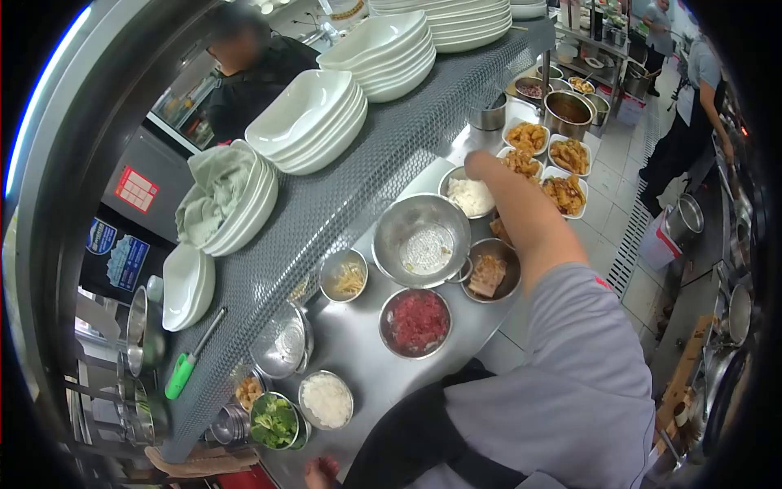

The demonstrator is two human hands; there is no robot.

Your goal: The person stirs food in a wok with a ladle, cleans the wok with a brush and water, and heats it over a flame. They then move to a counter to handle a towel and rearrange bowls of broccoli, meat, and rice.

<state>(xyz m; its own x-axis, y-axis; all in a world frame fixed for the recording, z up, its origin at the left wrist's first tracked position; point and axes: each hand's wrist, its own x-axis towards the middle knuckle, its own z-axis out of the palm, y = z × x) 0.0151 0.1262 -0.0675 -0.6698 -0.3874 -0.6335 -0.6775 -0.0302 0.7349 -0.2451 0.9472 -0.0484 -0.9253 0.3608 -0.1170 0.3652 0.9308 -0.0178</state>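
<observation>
My right arm stretches across the counter, and my right hand [482, 166] is beside the upper edge of a bowl of white shreds [470, 196]; its fingers are hidden. At the bottom edge, my left hand [321, 471] is partly visible, small and blurred, below a bowl of white food [327, 399]. Between the hands are a large, nearly empty metal bowl [422, 240], a bowl of red raw meat [418, 323] and a small bowl of yellowish strips [345, 275]. A bowl with pale meat pieces [489, 275] sits under my right forearm. Broccoli [274, 420] fills another bowl.
Stacked white dishes [314, 122] line the perforated shelf [358, 143], along with a green-handled tool [181, 375]. Trays of fried food [564, 194] and a pot [568, 112] stand beyond my arm. One person [244, 73] is behind the shelf; others are in the right aisle.
</observation>
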